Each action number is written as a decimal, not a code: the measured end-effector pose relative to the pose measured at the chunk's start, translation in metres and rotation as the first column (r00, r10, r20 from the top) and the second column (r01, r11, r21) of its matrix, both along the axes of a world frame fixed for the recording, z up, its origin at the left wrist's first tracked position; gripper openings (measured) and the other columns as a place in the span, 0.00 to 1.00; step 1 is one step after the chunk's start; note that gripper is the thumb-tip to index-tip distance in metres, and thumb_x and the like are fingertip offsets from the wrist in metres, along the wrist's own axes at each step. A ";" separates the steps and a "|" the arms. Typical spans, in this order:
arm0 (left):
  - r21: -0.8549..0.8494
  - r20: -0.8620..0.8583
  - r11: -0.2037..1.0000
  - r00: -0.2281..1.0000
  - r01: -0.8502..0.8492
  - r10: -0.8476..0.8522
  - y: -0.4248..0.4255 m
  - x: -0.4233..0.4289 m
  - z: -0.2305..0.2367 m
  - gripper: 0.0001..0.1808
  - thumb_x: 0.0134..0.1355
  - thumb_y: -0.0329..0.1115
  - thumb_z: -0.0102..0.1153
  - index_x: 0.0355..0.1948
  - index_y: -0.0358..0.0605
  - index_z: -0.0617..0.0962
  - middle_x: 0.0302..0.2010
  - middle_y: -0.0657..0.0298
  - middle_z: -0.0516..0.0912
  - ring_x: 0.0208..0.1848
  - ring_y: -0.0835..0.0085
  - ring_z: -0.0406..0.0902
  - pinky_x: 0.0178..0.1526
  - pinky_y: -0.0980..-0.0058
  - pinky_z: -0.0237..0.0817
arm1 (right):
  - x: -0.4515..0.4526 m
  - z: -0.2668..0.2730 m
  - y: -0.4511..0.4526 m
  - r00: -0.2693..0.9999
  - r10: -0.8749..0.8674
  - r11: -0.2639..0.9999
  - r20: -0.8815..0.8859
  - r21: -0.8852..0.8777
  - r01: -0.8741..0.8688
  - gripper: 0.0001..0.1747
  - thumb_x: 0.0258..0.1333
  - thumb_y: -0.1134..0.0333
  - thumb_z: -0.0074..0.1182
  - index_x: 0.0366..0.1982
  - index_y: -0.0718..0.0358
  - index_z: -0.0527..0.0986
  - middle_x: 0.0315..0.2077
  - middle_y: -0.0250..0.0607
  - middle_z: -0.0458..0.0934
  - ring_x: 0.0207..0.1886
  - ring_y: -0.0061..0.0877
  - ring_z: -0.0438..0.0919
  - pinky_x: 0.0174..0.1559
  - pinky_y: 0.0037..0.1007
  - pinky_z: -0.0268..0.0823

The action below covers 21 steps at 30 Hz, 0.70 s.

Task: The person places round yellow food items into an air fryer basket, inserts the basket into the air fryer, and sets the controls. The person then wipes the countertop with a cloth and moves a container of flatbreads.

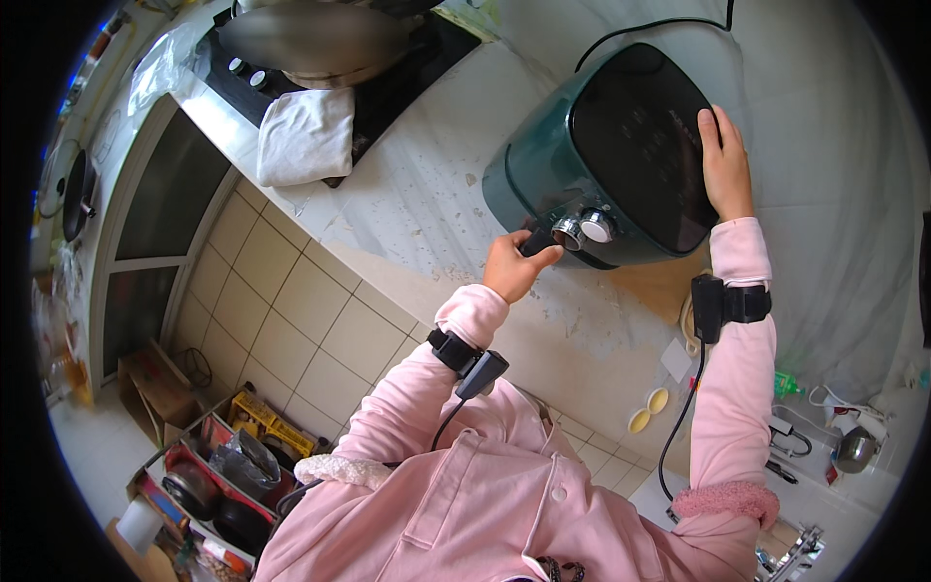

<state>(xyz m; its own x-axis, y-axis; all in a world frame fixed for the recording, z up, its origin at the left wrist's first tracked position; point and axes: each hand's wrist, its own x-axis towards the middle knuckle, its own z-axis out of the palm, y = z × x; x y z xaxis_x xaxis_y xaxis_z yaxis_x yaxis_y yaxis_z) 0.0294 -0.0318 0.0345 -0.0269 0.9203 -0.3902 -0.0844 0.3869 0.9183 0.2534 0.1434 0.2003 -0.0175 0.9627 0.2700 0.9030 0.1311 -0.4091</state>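
A dark green air fryer [538, 145] with a glossy black top stands on the pale, worn marble-look counter [429, 204]. My left hand [518, 265] is closed around its black drawer handle [537, 242], thumb along the top. Just beside the handle are two chrome-rimmed knobs [596, 227] on the fryer's front. My right hand [722, 164] rests against the far right edge of the black top, fingers extended along that side. The drawer looks pushed in against the body. Part of the fryer's right side is hidden by my right hand.
A black cooktop [429, 54] carries a blurred pot, with a folded white cloth [309, 138] at its corner. The fryer's black cable [654, 28] runs along the back. A yellow two-part item [647, 411] lies near the counter's front edge. Crates of cookware [218, 480] stand on the floor.
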 end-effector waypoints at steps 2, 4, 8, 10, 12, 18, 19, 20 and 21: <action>-0.002 -0.010 1.000 1.000 0.001 -0.001 0.000 0.000 0.000 0.23 0.51 0.46 0.71 0.30 0.31 0.82 0.20 0.60 0.79 0.22 0.74 0.74 0.27 0.71 0.65 | -0.001 0.000 -0.001 1.000 -0.008 1.000 0.003 0.002 0.008 0.41 0.66 0.36 0.42 0.63 0.65 0.69 0.62 0.53 0.70 0.66 0.46 0.67 0.66 0.37 0.58; -0.007 -0.015 1.000 1.000 0.005 -0.006 0.001 0.001 -0.001 0.22 0.51 0.45 0.71 0.30 0.32 0.82 0.20 0.60 0.79 0.22 0.74 0.74 0.27 0.71 0.64 | -0.002 0.000 -0.001 1.000 -0.011 1.000 0.011 0.005 0.011 0.41 0.66 0.36 0.42 0.63 0.65 0.69 0.61 0.53 0.70 0.65 0.46 0.68 0.66 0.38 0.58; -0.020 0.030 1.000 0.999 0.010 -0.009 0.004 0.004 -0.004 0.20 0.50 0.45 0.71 0.29 0.34 0.82 0.19 0.62 0.77 0.21 0.75 0.73 0.27 0.72 0.64 | -0.003 -0.001 -0.002 0.999 -0.008 1.000 0.035 0.008 0.008 0.41 0.67 0.36 0.42 0.62 0.65 0.69 0.61 0.53 0.71 0.65 0.46 0.68 0.66 0.38 0.59; -0.012 0.062 1.000 0.998 0.010 -0.009 0.007 0.009 -0.005 0.20 0.50 0.44 0.71 0.29 0.35 0.82 0.19 0.63 0.77 0.21 0.75 0.72 0.26 0.72 0.63 | -0.001 0.001 -0.002 0.999 -0.009 1.000 0.037 0.009 0.008 0.41 0.67 0.36 0.41 0.63 0.65 0.69 0.61 0.53 0.70 0.65 0.46 0.68 0.66 0.38 0.58; -0.002 0.065 1.000 0.998 0.007 -0.007 0.006 0.008 -0.006 0.19 0.50 0.44 0.70 0.29 0.35 0.81 0.20 0.64 0.77 0.21 0.76 0.71 0.26 0.72 0.63 | -0.001 0.000 -0.003 1.000 0.001 1.000 0.010 0.008 -0.001 0.41 0.67 0.35 0.41 0.63 0.65 0.68 0.61 0.53 0.70 0.65 0.46 0.68 0.66 0.39 0.58; -0.016 0.030 0.999 0.999 0.044 -0.044 0.006 0.005 -0.005 0.16 0.51 0.41 0.70 0.31 0.36 0.83 0.22 0.69 0.77 0.25 0.80 0.70 0.29 0.77 0.61 | 0.000 -0.001 -0.003 1.000 -0.001 1.000 0.028 0.012 0.001 0.42 0.67 0.35 0.40 0.64 0.64 0.67 0.62 0.53 0.69 0.66 0.47 0.67 0.67 0.39 0.57; -0.003 0.022 0.999 0.999 0.048 -0.047 0.006 0.005 -0.005 0.17 0.51 0.41 0.70 0.32 0.37 0.83 0.23 0.69 0.77 0.25 0.81 0.70 0.29 0.77 0.61 | 0.000 -0.002 -0.004 1.000 -0.004 1.000 0.019 0.009 0.004 0.41 0.67 0.36 0.40 0.65 0.64 0.66 0.63 0.53 0.69 0.66 0.46 0.66 0.67 0.39 0.56; 0.010 0.015 0.999 0.999 0.051 -0.051 0.005 0.004 -0.005 0.18 0.51 0.42 0.71 0.32 0.37 0.83 0.23 0.69 0.77 0.25 0.81 0.70 0.29 0.78 0.61 | 0.000 -0.003 -0.004 1.000 0.000 1.000 0.009 0.015 0.000 0.41 0.68 0.37 0.41 0.65 0.64 0.66 0.63 0.53 0.68 0.67 0.45 0.66 0.68 0.38 0.56; 0.012 0.006 0.998 0.998 0.060 -0.060 0.006 0.004 -0.005 0.18 0.51 0.43 0.71 0.33 0.37 0.83 0.23 0.69 0.77 0.26 0.82 0.69 0.29 0.78 0.61 | 0.001 -0.004 -0.005 1.000 0.003 1.000 -0.003 0.022 -0.003 0.40 0.68 0.38 0.42 0.66 0.64 0.65 0.64 0.52 0.68 0.67 0.45 0.65 0.68 0.38 0.55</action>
<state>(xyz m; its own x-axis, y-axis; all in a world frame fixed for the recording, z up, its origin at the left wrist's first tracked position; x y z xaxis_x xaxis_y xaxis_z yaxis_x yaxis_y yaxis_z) 0.0331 -0.0260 0.0297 0.0311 0.9247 -0.3794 -0.0677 0.3806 0.9222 0.2542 0.1388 0.1964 -0.0197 0.9566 0.2909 0.9012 0.1429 -0.4091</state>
